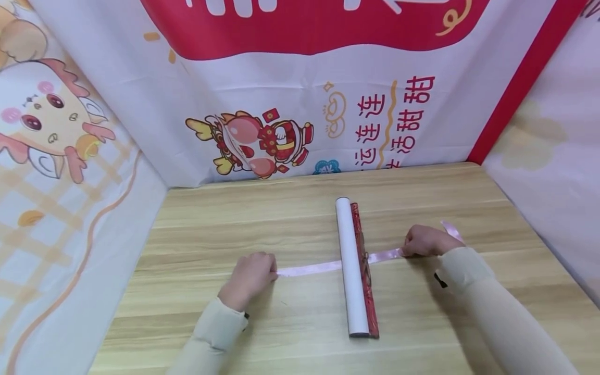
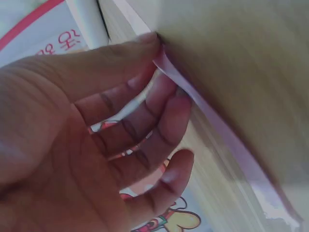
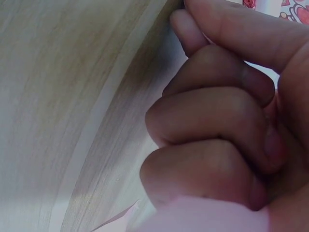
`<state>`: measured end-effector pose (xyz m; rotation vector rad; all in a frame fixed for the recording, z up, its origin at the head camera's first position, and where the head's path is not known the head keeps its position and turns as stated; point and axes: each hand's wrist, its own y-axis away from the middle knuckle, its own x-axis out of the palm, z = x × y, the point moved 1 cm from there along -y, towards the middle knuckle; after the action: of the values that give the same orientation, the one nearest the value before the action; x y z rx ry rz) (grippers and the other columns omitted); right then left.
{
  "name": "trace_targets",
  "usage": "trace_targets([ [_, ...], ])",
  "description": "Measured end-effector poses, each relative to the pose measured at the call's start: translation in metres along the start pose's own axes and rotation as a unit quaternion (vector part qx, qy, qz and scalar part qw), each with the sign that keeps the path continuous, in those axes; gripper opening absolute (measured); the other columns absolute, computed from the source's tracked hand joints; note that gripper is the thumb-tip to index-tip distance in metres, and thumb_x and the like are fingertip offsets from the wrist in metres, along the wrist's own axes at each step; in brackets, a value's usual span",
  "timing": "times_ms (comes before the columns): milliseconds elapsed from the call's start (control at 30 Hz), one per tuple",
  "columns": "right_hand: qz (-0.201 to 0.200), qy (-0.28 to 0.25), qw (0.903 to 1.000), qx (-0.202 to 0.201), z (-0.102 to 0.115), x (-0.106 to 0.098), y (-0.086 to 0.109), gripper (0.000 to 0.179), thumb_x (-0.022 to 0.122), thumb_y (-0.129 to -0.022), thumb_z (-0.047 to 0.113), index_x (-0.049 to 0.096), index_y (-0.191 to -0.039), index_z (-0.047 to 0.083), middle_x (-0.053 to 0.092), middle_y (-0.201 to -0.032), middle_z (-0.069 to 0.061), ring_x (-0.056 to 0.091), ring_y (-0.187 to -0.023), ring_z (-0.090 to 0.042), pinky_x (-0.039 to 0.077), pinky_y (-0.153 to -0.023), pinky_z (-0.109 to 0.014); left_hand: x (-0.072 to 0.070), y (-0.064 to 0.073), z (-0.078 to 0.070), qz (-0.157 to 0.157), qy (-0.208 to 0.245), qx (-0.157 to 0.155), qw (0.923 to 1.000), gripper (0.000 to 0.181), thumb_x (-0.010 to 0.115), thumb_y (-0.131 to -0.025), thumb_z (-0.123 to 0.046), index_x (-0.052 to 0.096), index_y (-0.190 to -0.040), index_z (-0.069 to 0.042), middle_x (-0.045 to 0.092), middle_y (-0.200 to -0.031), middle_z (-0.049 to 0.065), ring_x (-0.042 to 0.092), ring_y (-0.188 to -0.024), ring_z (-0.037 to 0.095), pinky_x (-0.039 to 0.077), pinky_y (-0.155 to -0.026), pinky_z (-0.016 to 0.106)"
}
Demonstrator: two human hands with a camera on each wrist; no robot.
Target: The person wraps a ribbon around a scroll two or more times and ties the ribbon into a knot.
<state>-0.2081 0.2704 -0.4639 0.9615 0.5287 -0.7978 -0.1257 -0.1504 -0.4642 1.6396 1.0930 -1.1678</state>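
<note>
A white roll (image 1: 351, 271) lies lengthwise on the table, with a red patterned strip (image 1: 370, 307) along its right side. A pink ribbon (image 1: 309, 269) runs crosswise beneath the roll and comes out on both sides. To the left of the roll, my left hand (image 1: 250, 276) pinches the ribbon between thumb and fingertips; in the left wrist view the ribbon (image 2: 227, 130) trails on past the fingers. My right hand (image 1: 428, 240) grips the other side, fingers curled, and a loose tail sticks up behind it. Pink ribbon (image 3: 203, 215) also crosses the bottom of the right wrist view.
The wood-grain table (image 1: 197, 224) spreads around both hands. A printed white and red cloth (image 1: 290, 78) hangs behind its back edge, and another cartoon-printed cloth (image 1: 61, 208) stands along the left side.
</note>
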Motion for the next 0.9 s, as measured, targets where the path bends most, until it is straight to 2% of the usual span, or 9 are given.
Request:
trace_targets([
  [100, -0.002, 0.002, 1.0000, 0.000, 0.001, 0.000, -0.002, 0.026, 0.072, -0.097, 0.024, 0.066, -0.076, 0.009, 0.048, -0.064, 0.006, 0.046, -0.064, -0.012, 0.038, -0.062, -0.028, -0.004, -0.002, 0.007, 0.006, 0.026, 0.013, 0.9996, 0.015, 0.075, -0.092, -0.008, 0.069, -0.079, -0.013, 0.066, -0.078, -0.002, 0.055, -0.072, 0.012, 0.052, -0.070, 0.034],
  [200, -0.004, 0.007, 1.0000, 0.001, 0.001, 0.001, -0.003, 0.026, 0.072, -0.097, 0.024, 0.066, -0.075, 0.009, 0.048, -0.064, 0.006, 0.046, -0.064, -0.012, 0.038, -0.062, -0.028, -0.008, -0.003, 0.013, 0.024, 0.071, 0.019, 0.9970, 0.015, 0.071, -0.096, -0.008, 0.067, -0.082, -0.013, 0.062, -0.076, -0.003, 0.052, -0.069, 0.011, 0.048, -0.067, 0.030],
  [333, -0.007, 0.019, 0.9998, 0.009, 0.004, 0.001, -0.001, 0.024, 0.071, -0.098, 0.025, 0.068, -0.080, 0.008, 0.051, -0.068, 0.004, 0.048, -0.067, -0.013, 0.039, -0.063, -0.029, -0.014, -0.005, 0.024, 0.058, 0.144, 0.017, 0.9877, 0.013, 0.066, -0.103, -0.013, 0.065, -0.091, -0.012, 0.062, -0.075, 0.000, 0.050, -0.065, 0.011, 0.042, -0.062, 0.025],
  [433, -0.014, 0.027, 0.9995, 0.014, 0.007, 0.002, -0.001, 0.025, 0.073, -0.097, 0.028, 0.070, -0.082, 0.008, 0.051, -0.069, 0.004, 0.047, -0.067, -0.014, 0.039, -0.062, -0.029, -0.018, -0.005, 0.034, 0.070, 0.166, 0.019, 0.9835, 0.012, 0.066, -0.104, -0.015, 0.066, -0.093, -0.011, 0.065, -0.075, 0.002, 0.051, -0.065, 0.011, 0.042, -0.061, 0.024],
  [667, -0.030, 0.007, 0.9995, -0.007, 0.023, 0.018, -0.006, 0.032, 0.076, -0.094, 0.030, 0.063, -0.071, 0.012, 0.047, -0.061, 0.007, 0.043, -0.059, -0.010, 0.037, -0.057, -0.025, -0.028, 0.001, 0.057, 0.080, 0.180, -0.003, 0.9804, 0.010, 0.066, -0.104, -0.015, 0.067, -0.096, -0.010, 0.066, -0.080, 0.005, 0.054, -0.071, 0.014, 0.045, -0.067, 0.026],
  [900, -0.036, -0.018, 0.9991, -0.007, 0.040, 0.030, -0.007, 0.029, 0.077, -0.094, 0.029, 0.064, -0.076, 0.011, 0.051, -0.065, 0.004, 0.046, -0.062, -0.012, 0.040, -0.059, -0.027, -0.033, 0.007, 0.079, 0.071, 0.169, 0.004, 0.9831, 0.010, 0.066, -0.104, -0.015, 0.067, -0.095, -0.009, 0.066, -0.080, 0.004, 0.054, -0.070, 0.013, 0.045, -0.066, 0.025],
])
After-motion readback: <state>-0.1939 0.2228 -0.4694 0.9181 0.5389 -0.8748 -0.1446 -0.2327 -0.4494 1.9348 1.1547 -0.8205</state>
